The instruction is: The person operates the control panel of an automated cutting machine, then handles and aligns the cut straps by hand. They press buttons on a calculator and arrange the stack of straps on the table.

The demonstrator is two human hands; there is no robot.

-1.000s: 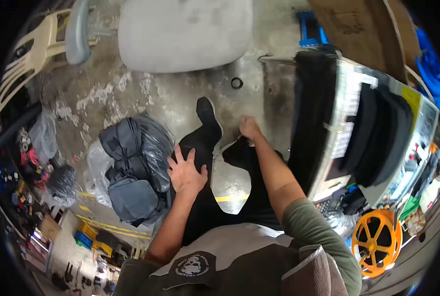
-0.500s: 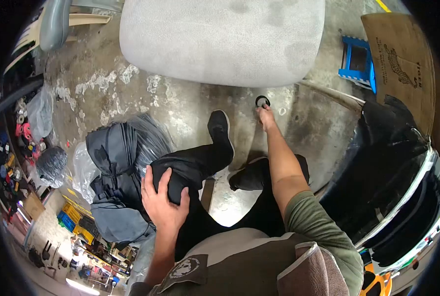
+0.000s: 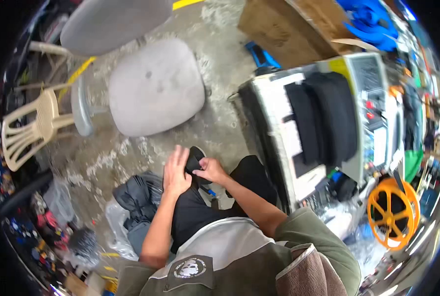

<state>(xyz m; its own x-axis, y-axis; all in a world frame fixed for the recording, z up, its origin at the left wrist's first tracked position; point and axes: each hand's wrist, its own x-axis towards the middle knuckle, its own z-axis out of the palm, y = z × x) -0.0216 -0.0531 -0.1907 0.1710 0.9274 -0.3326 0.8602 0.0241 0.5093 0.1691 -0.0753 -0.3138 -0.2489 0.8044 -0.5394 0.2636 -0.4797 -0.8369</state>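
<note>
Head view: single, worn on person's head | faces forward and steeply down | near: own shirt (image 3: 220, 246) and forearms at lower edge | farther: floor (image 3: 220, 54), office chair (image 3: 156, 88) toward top | wide, curved, dark-edged field | shared overlap: none, one view

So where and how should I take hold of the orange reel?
I'd take the orange reel by its outer rim, on the side facing the person, with the right hand. Its open face shows wide gaps between the spokes, so fingers should pass through and the thumb close outside. Stay above the clear plastic beside its lower part.
</note>
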